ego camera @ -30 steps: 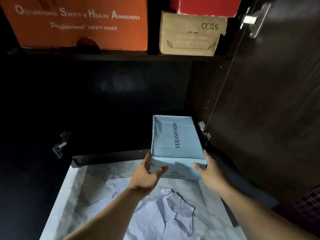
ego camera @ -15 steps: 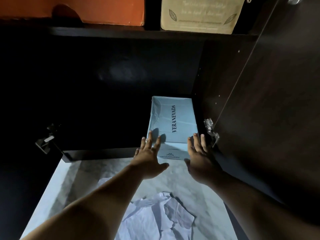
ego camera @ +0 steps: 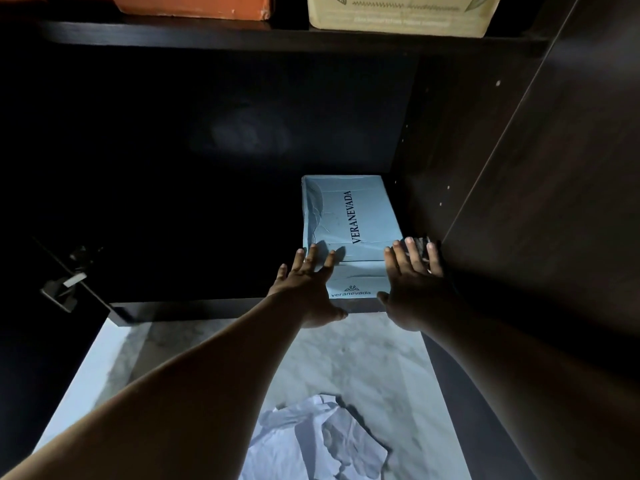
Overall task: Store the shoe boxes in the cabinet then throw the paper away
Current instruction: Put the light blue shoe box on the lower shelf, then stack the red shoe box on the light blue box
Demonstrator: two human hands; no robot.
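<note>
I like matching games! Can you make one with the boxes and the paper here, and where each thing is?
Things:
1. light blue cardboard shoe box
2. crumpled white paper
3. orange cardboard box
4. beige cardboard box

Places:
A. upper shelf, on the left
B. pale marble floor
C. upper shelf, on the right
D. bottom of the dark cabinet, right corner

Pairs: 1-D, 2-B, 3-A, 4-C

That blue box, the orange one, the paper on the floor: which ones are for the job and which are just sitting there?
For the job:
blue shoe box, both open hands pushing its front end, left hand, right hand
crumpled paper on the floor

Just sitting there:
orange box on the upper shelf
beige box beside it
</note>
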